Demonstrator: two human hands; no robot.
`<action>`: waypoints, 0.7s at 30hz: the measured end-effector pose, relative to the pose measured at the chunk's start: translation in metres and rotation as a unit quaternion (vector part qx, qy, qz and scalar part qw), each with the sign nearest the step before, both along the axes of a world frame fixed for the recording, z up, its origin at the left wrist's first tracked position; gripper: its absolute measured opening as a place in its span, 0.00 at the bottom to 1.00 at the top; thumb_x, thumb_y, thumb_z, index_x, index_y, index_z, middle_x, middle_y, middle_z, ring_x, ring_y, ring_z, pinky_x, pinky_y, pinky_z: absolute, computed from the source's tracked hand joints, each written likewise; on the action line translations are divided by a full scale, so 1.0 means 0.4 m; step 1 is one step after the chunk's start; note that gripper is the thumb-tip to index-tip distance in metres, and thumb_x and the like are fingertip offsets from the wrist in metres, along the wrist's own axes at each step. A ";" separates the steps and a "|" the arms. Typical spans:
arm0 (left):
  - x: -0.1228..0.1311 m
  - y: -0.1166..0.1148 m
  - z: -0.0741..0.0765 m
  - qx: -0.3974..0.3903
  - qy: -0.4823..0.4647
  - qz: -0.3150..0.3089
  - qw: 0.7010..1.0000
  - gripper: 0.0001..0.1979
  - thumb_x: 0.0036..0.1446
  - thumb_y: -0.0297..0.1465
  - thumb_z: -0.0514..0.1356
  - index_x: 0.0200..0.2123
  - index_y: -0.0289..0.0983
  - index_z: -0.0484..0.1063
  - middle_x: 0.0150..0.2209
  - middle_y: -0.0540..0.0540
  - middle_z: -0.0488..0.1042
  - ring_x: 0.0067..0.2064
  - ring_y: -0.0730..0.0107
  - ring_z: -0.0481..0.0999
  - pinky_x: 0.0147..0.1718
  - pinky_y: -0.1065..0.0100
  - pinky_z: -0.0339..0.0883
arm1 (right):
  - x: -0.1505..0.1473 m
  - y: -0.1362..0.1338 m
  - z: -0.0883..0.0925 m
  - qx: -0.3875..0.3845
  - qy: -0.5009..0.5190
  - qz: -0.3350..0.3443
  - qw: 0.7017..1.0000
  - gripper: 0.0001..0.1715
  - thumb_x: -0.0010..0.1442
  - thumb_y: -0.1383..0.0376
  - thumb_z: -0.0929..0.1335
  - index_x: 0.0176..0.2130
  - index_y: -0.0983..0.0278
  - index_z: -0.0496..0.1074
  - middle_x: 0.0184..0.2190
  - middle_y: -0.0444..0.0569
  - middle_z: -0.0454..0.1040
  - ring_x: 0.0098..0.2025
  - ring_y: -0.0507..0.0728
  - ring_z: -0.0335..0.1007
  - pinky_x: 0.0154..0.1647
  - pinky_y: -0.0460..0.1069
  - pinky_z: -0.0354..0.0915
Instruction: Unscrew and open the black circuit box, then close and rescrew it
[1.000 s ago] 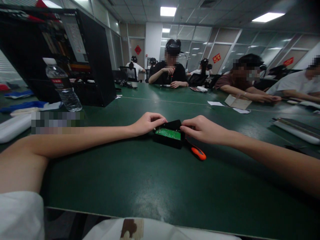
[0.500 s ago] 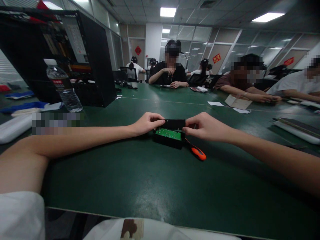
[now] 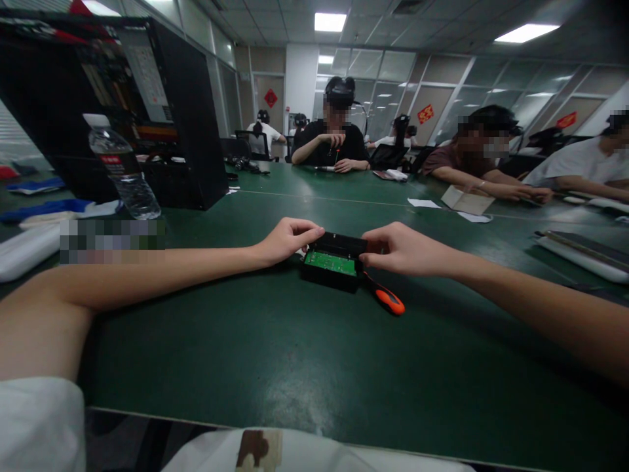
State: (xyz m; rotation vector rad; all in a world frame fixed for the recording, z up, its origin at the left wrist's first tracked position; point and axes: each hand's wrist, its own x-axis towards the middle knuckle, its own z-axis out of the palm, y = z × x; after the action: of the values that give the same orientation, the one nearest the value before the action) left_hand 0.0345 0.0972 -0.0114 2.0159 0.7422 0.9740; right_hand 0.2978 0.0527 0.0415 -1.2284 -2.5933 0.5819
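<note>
A black plastic case [image 3: 328, 280] lies on the green table with a green circuit board [image 3: 330, 263] showing inside it. Just behind the board, a black cover [image 3: 344, 243] is tilted up along the case's far edge. My left hand [image 3: 291, 242] pinches the cover's left end between thumb and fingers. At its right end, my right hand [image 3: 400, 249] grips it the same way, fingers curled partly out of sight. A screwdriver with an orange handle [image 3: 390, 301] lies to the right of the case, its shaft end hidden by the case.
To the left stand an opened computer tower [image 3: 189, 124] and a water bottle [image 3: 122, 167]. A dark, flat device [image 3: 584, 252] lies on the right. Several people sit around the green table [image 3: 275, 367]; a small open carton [image 3: 468, 200] is near one of them.
The black cover has tipped, with its face now turned more toward me and its right end slightly lower. Both hands keep hold of it; the case and screwdriver stay in place.
</note>
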 end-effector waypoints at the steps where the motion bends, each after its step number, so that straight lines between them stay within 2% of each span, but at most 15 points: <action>1: 0.000 0.001 -0.001 -0.002 -0.006 -0.001 1.000 0.20 0.62 0.45 0.61 0.37 0.31 0.79 0.28 0.48 0.74 0.28 0.76 0.69 0.26 0.74 0.62 | 0.000 0.000 0.000 -0.004 0.001 0.000 1.000 0.18 0.60 0.54 0.66 0.36 0.67 0.75 0.25 0.47 0.73 0.27 0.53 0.65 0.26 0.47 0.57; 12: 0.003 -0.015 0.014 -0.017 0.007 -0.014 1.000 0.20 0.62 0.43 0.61 0.30 0.31 0.76 0.23 0.52 0.66 0.25 0.78 0.63 0.23 0.75 0.57 | 0.000 0.000 -0.001 -0.041 0.012 0.009 0.999 0.18 0.59 0.56 0.66 0.39 0.66 0.76 0.26 0.47 0.73 0.27 0.54 0.67 0.27 0.48 0.59; 17: 0.002 -0.011 0.010 -0.020 0.015 -0.016 1.000 0.20 0.62 0.43 0.61 0.31 0.30 0.77 0.24 0.51 0.67 0.26 0.77 0.63 0.24 0.74 0.55 | 0.001 0.005 -0.008 -0.083 0.027 0.007 0.996 0.18 0.59 0.56 0.66 0.41 0.67 0.74 0.31 0.49 0.77 0.31 0.56 0.72 0.30 0.48 0.64; 21: 0.001 -0.002 0.003 -0.037 0.029 -0.017 0.999 0.20 0.61 0.43 0.61 0.34 0.29 0.79 0.25 0.50 0.70 0.27 0.76 0.66 0.26 0.74 0.56 | -0.001 0.009 -0.019 -0.107 0.044 0.003 0.993 0.18 0.60 0.55 0.65 0.40 0.67 0.71 0.31 0.49 0.77 0.30 0.55 0.72 0.30 0.49 0.66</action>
State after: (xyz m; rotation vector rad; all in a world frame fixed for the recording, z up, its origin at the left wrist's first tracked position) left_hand 0.0350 0.0964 -0.0104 1.9927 0.7610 0.8601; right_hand 0.2976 0.0564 0.0339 -1.2244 -2.5146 0.9144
